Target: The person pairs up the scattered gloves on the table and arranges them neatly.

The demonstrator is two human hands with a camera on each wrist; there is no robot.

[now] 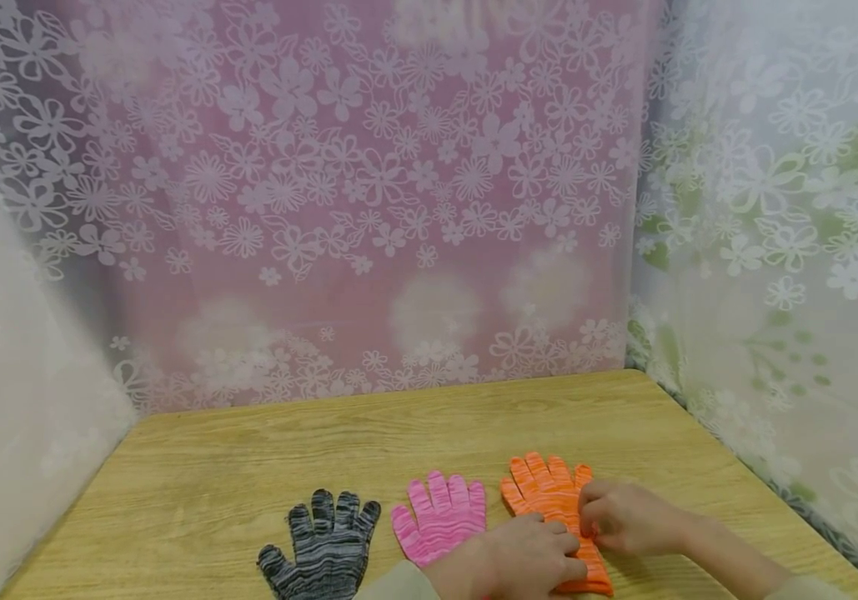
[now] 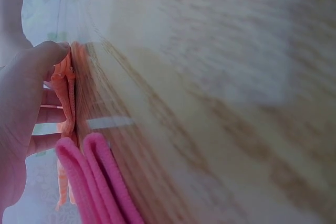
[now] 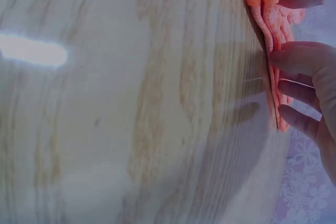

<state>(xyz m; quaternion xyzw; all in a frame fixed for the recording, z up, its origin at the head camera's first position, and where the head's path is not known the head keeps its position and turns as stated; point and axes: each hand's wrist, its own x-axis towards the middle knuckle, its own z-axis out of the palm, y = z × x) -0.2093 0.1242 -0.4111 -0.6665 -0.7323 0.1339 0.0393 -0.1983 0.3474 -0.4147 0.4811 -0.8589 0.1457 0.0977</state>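
An orange knit glove (image 1: 544, 498) lies flat on the wooden table, its fingers toward the far side. My left hand (image 1: 529, 557) rests across its lower palm with fingers loosely extended; the left wrist view shows thumb and fingertips touching the orange fabric (image 2: 64, 95). At the glove's right edge, my right hand (image 1: 627, 518) pinches the knit near the thumb part, and the right wrist view shows its fingers along the side of the folded layers (image 3: 270, 30). A pink glove (image 1: 439, 521) lies to the left, partly hidden under my left forearm.
A black-and-grey striped glove (image 1: 327, 546) lies at the left of the row. The wooden table (image 1: 398, 433) ends at a pink floral curtain (image 1: 368, 208) behind. Pale floral sheets hang on the left and on the right (image 1: 781, 275).
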